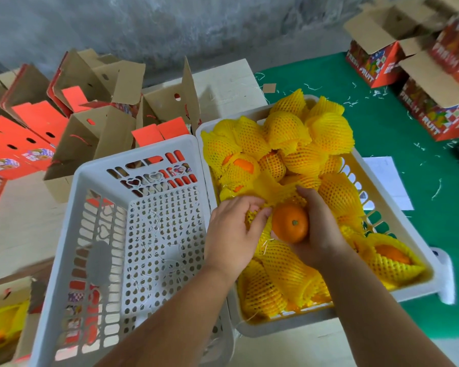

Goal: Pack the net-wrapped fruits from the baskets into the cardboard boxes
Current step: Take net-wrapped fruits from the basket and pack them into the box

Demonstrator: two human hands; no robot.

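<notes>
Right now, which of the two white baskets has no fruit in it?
The left basket, next to the left hand: only bare perforated floor shows. The right basket is heaped with yellow net-wrapped fruits.

I can't see the underside of the bare orange fruit (290, 225); my right hand (319, 229) covers it. The open cardboard box holding yellow-netted fruit (4, 323) is cut by the left edge and blurred. The red printed cardboard boxes (419, 102) smear at the right edge.

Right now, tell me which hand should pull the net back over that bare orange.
Left. The left hand already pinches the yellow net beside the orange, which the right hand cradles.
</notes>
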